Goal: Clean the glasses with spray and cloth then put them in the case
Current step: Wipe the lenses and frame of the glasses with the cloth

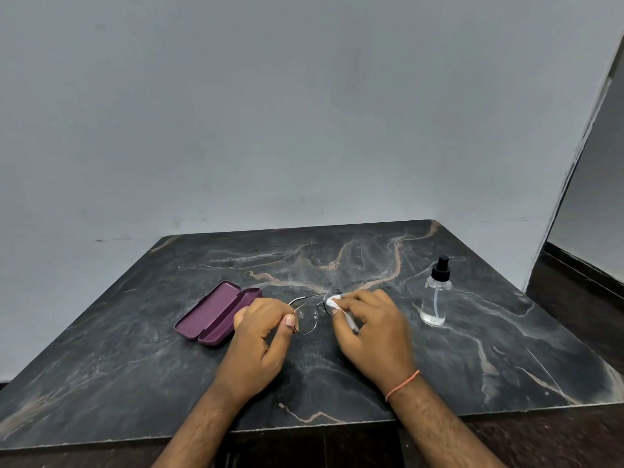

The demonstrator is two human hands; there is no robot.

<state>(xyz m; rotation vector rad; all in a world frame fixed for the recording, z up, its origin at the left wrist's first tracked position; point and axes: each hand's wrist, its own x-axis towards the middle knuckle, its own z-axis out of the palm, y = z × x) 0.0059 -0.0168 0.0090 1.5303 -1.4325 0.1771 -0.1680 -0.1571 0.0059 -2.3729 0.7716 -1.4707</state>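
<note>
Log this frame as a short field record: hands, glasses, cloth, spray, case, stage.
left hand: pinches the glasses at one lens rim
right hand: presses the cloth on the other lens
spray bottle: upright on the table, right of the hands, untouched
case: open, left of the hands, nothing visible inside
stage: wiping; glasses not yet in the case

Looking like a plain room indoors, home or office not telling: bare grey painted wall (304, 113) running behind a dark marble-patterned worktop (337, 258), dark skirting (580, 265) and dark floor (574, 298) showing past its right edge.
</note>
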